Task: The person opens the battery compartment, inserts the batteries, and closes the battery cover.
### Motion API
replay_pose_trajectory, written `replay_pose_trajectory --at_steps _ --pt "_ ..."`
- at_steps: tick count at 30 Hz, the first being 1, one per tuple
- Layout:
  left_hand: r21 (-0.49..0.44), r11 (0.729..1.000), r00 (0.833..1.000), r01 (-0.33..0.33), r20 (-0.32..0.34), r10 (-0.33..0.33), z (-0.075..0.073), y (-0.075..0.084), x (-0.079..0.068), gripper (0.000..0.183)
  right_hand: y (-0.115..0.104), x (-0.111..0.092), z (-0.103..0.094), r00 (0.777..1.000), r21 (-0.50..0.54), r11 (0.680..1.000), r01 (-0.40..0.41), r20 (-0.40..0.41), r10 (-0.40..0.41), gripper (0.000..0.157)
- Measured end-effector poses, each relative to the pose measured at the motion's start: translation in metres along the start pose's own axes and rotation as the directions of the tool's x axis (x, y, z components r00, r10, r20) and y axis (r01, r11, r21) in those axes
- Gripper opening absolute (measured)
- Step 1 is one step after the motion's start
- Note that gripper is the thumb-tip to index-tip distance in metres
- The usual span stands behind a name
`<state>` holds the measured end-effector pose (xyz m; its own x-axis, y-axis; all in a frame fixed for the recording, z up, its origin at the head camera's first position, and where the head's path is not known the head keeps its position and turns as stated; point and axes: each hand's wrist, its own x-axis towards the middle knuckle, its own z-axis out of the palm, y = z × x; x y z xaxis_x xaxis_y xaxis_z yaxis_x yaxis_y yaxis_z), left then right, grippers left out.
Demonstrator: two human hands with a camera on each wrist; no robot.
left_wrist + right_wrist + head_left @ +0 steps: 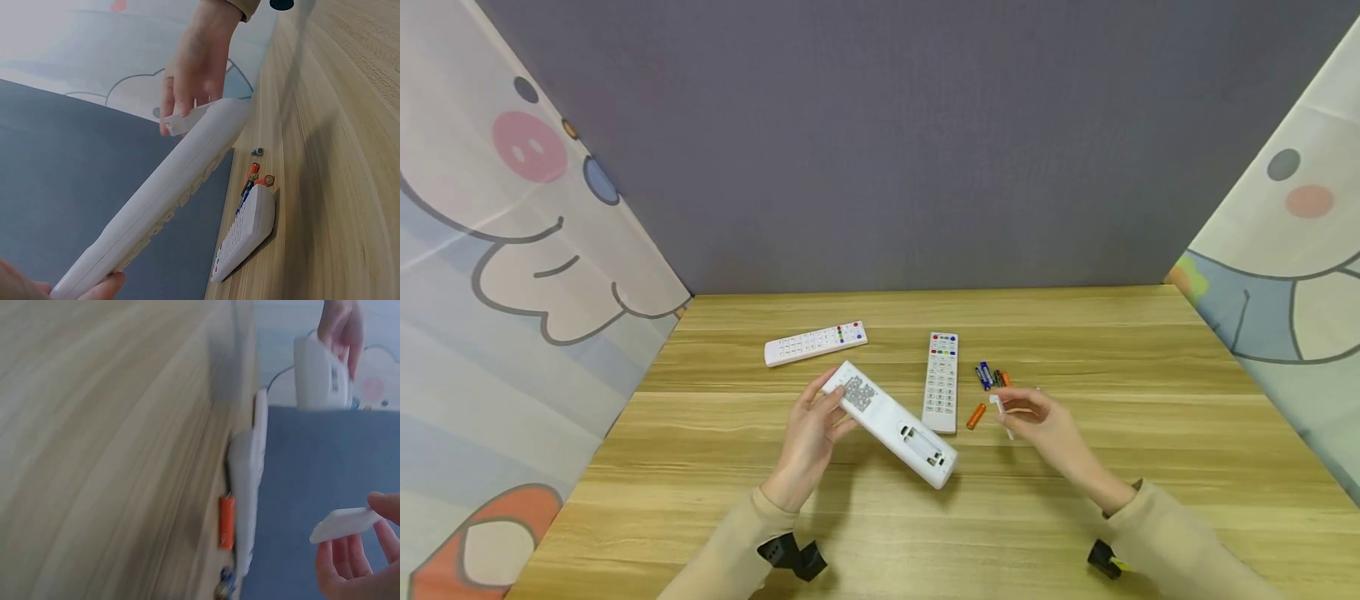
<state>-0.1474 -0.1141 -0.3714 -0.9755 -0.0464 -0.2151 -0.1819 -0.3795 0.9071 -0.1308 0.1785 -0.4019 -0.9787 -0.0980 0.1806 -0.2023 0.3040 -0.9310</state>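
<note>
My left hand [808,437] grips one end of a white remote control [891,425], its back turned up and tilted above the table. The battery compartment [922,444] near its far end is uncovered, and no batteries show in it. Between thumb and fingers, my right hand [1037,425] pinches a small white battery cover [1002,417]; the right wrist view shows this cover [345,524] apart from the remote [319,375]. Just beyond the right hand lie an orange battery [976,416] and a small group of blue and orange batteries [987,375].
A second white remote [941,383] lies buttons up in the middle of the wooden table [737,500]. Farther left, a third remote [816,342] lies at a slant. A grey panel [925,150] rises behind the table, with cartoon-printed cloth [512,333] at both sides.
</note>
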Motion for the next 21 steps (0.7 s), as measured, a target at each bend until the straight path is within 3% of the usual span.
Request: replay_pose_trajectory --at_steps 9,21 --pt "0.0 1.0 1.0 0.012 -0.028 -0.012 -0.006 0.001 -0.001 0.041 0.02 0.001 -0.036 0.991 -0.063 0.99 -0.123 0.046 0.126 0.037" --pt "0.006 1.0 0.999 0.022 -0.047 -0.022 -0.014 0.004 -0.001 0.044 0.037 0.01 -0.065 0.986 -0.311 0.943 -0.121 0.073 0.15 0.036"
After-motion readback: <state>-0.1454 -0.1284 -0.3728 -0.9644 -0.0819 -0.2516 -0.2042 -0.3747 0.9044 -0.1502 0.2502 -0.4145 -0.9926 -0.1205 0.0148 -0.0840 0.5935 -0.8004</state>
